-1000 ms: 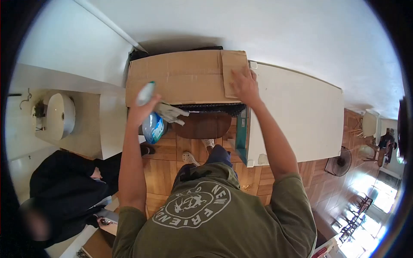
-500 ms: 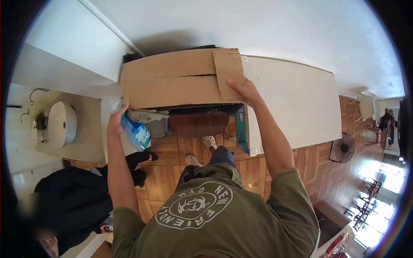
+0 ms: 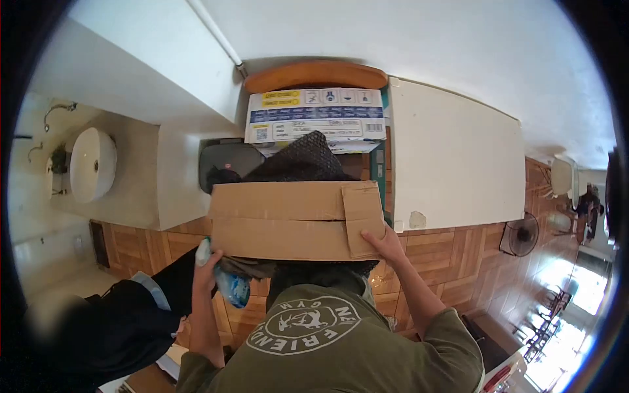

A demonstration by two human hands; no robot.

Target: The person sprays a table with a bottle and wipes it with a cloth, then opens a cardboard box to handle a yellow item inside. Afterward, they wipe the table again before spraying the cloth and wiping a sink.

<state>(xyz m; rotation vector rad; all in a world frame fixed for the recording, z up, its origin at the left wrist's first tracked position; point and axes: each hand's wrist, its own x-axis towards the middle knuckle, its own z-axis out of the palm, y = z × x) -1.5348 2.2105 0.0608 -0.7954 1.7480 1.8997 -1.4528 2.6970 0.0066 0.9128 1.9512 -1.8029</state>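
Cardboard box (image 3: 295, 219) at centre of frame, held just above the green T-shirt (image 3: 327, 340), long side running left to right, a loose flap folded over its right end. Right hand (image 3: 385, 243) at the lower right corner of the box, thumb on the flap, fingers curled under the edge and hidden. Left hand (image 3: 206, 265) at the lower left corner, closed around a blue spray bottle (image 3: 229, 285) and a crumpled grey cloth (image 3: 246, 265); fingertips mostly hidden by the bottle, contact with the box itself not clear. Underside of the box and anything inside not visible. Black mesh item (image 3: 298, 157) poking up behind the top edge of the box, lower part hidden. Behind it, upper centre, a white printed carton (image 3: 314, 118) with blue and yellow labels, text too small to read, and a curved wooden piece (image 3: 314, 75) against the wall. Dark rounded object (image 3: 226, 164) left of the mesh, kind uncertain. White cabinet top (image 3: 452, 157) at right, teal edge partly covered by the box. White basin (image 3: 92, 164) at far left. Another person in dark clothing (image 3: 111, 321) at lower left, cut off by the frame edge. Wooden parquet floor (image 3: 452, 252) and a standing fan (image 3: 517, 236) at right.
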